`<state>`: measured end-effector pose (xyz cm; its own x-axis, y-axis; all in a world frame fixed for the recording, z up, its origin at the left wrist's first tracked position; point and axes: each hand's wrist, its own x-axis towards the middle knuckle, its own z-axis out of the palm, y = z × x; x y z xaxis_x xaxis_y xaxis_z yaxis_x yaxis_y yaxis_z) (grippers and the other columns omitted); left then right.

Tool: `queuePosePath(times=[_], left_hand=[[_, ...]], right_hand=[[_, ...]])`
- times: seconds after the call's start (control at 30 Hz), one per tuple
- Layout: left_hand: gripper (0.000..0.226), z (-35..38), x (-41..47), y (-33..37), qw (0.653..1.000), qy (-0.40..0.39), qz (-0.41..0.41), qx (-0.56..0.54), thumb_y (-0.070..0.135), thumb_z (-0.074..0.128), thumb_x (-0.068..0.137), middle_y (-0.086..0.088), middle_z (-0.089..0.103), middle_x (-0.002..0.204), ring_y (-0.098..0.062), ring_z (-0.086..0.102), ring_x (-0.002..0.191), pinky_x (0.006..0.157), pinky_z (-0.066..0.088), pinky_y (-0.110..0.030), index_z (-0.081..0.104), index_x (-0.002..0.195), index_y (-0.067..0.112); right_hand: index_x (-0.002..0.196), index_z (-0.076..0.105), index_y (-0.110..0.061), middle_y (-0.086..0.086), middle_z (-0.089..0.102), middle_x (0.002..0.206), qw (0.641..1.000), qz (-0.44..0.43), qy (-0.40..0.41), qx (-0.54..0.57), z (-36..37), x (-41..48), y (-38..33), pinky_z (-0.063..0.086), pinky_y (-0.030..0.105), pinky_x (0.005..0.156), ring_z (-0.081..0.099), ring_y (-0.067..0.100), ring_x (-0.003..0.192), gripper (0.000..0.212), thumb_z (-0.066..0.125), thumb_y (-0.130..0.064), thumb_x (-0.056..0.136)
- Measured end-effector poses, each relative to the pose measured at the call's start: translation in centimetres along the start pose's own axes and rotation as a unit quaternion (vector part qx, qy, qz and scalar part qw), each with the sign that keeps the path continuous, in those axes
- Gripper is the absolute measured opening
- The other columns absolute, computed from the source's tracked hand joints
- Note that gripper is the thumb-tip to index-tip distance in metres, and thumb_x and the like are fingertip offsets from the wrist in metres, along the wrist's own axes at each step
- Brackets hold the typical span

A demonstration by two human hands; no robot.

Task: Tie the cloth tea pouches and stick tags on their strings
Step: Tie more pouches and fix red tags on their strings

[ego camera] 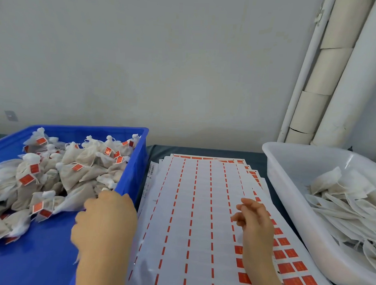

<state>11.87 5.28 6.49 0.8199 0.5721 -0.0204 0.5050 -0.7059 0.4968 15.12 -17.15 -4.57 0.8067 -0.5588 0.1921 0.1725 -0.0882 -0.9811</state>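
Head view: red tags, their print unreadable.

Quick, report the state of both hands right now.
Left hand: fingers hidden inside the blue bin, cannot be told.
Right hand: open, loosely curled above the sticker sheet, holding nothing.

Blue crate – off-white pouches with red tags. White sticker sheets, red dashed columns – red squares lower right. White tub.
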Motion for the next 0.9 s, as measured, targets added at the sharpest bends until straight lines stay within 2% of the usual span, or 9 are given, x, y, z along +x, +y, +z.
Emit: queuePosePath(times=[0.07, 0.13, 0.2, 0.27, 0.4, 0.57, 0.7, 0.8, 0.9], left_hand=[[0.039, 0.5, -1.2, 0.7, 0.998, 0.049, 0.038, 0.019, 0.029, 0.038, 0.099, -0.020, 0.053, 0.123, -0.036, 0.046, 0.118, 0.097, 0.042, -0.046, 0.051, 0.119, -0.002], [0.036, 1.4, -3.1, 1.7, 0.985, 0.094, 0.133, -0.052, 0.028, 0.041, 0.098, -0.009, 0.047, 0.136, -0.024, 0.040, 0.127, 0.102, 0.039, -0.036, 0.047, 0.129, 0.011], [0.039, 3.1, -4.0, 3.0, 0.969, 0.049, 0.204, -0.131, 0.029, 0.042, 0.099, 0.004, 0.044, 0.141, -0.012, 0.042, 0.127, 0.099, 0.035, -0.023, 0.042, 0.137, 0.025], [0.036, 6.1, -4.5, 4.5, 0.961, -0.058, 0.235, -0.131, 0.030, 0.042, 0.100, 0.010, 0.050, 0.135, -0.005, 0.049, 0.117, 0.096, 0.037, -0.018, 0.044, 0.136, 0.031], [0.029, 11.7, -5.1, 5.9, 0.946, -0.143, 0.263, -0.128, 0.027, 0.046, 0.099, 0.013, 0.059, 0.124, -0.001, 0.053, 0.102, 0.087, 0.038, -0.011, 0.055, 0.126, 0.030], [0.024, 15.9, -5.0, 4.4, 0.924, -0.178, 0.284, -0.184, 0.026, 0.049, 0.098, 0.016, 0.064, 0.116, 0.005, 0.050, 0.087, 0.085, 0.034, -0.005, 0.063, 0.117, 0.031], [0.022, 17.0, -4.7, 4.0, 0.911, -0.173, 0.323, -0.188, 0.023, 0.052, 0.097, 0.016, 0.066, 0.107, 0.002, 0.056, 0.088, 0.087, 0.040, -0.008, 0.065, 0.113, 0.030], [0.016, 17.4, -4.7, 4.0, 0.908, -0.169, 0.345, -0.168, 0.027, 0.054, 0.096, 0.019, 0.061, 0.093, 0.002, 0.056, 0.080, 0.078, 0.043, -0.007, 0.065, 0.106, 0.032], [0.012, 17.4, -4.8, 4.0, 0.903, -0.187, 0.361, -0.140, 0.037, 0.053, 0.094, 0.024, 0.058, 0.101, 0.009, 0.051, 0.079, 0.068, 0.035, 0.001, 0.061, 0.104, 0.038]], right_hand=[[0.088, 0.061, -0.027, -0.016, 0.065, 0.074, 1.000, -0.001, -0.001, -0.005, 0.1, 0.0, 0.0, 0.049, 0.019, 0.064, 0.065, 0.015, 0.069, 0.014, 0.052, -0.018, 0.093], [0.086, 0.061, -0.027, -0.016, 0.066, 0.073, 1.000, -0.003, -0.004, -0.006, 0.1, 0.0, -0.1, 0.048, 0.018, 0.063, 0.064, 0.014, 0.068, 0.016, 0.052, -0.016, 0.094], [0.084, 0.062, -0.026, -0.013, 0.066, 0.071, 1.000, -0.005, -0.003, -0.008, 0.1, 0.0, -0.3, 0.048, 0.016, 0.062, 0.064, 0.014, 0.067, 0.018, 0.052, -0.015, 0.094], [0.083, 0.063, -0.025, -0.012, 0.066, 0.070, 1.000, -0.009, 0.002, -0.005, -0.1, -0.2, -0.4, 0.048, 0.015, 0.056, 0.063, 0.014, 0.066, 0.019, 0.052, -0.013, 0.093], [0.082, 0.063, -0.023, -0.009, 0.064, 0.068, 0.999, -0.030, 0.022, 0.003, -0.7, -0.3, -0.8, 0.047, 0.010, 0.051, 0.060, 0.008, 0.061, 0.020, 0.052, -0.009, 0.092], [0.083, 0.063, -0.021, -0.005, 0.062, 0.062, 0.999, -0.032, 0.013, 0.010, -1.0, -0.3, -1.1, 0.046, 0.011, 0.049, 0.055, 0.008, 0.051, 0.020, 0.052, -0.008, 0.092], [0.085, 0.062, -0.022, -0.002, 0.060, 0.061, 0.997, -0.062, -0.049, -0.023, -0.8, -1.2, -2.5, 0.047, 0.014, 0.053, 0.054, 0.008, 0.052, 0.019, 0.053, -0.007, 0.092], [0.087, 0.062, -0.026, -0.006, 0.062, 0.065, 0.986, -0.094, -0.125, -0.059, -1.7, -1.8, -5.5, 0.048, 0.015, 0.055, 0.058, 0.009, 0.057, 0.018, 0.054, -0.012, 0.092], [0.090, 0.063, -0.031, -0.011, 0.064, 0.069, 0.962, -0.177, -0.179, -0.103, -4.6, -2.0, -9.5, 0.046, 0.010, 0.053, 0.060, 0.006, 0.057, 0.017, 0.053, -0.017, 0.092]])
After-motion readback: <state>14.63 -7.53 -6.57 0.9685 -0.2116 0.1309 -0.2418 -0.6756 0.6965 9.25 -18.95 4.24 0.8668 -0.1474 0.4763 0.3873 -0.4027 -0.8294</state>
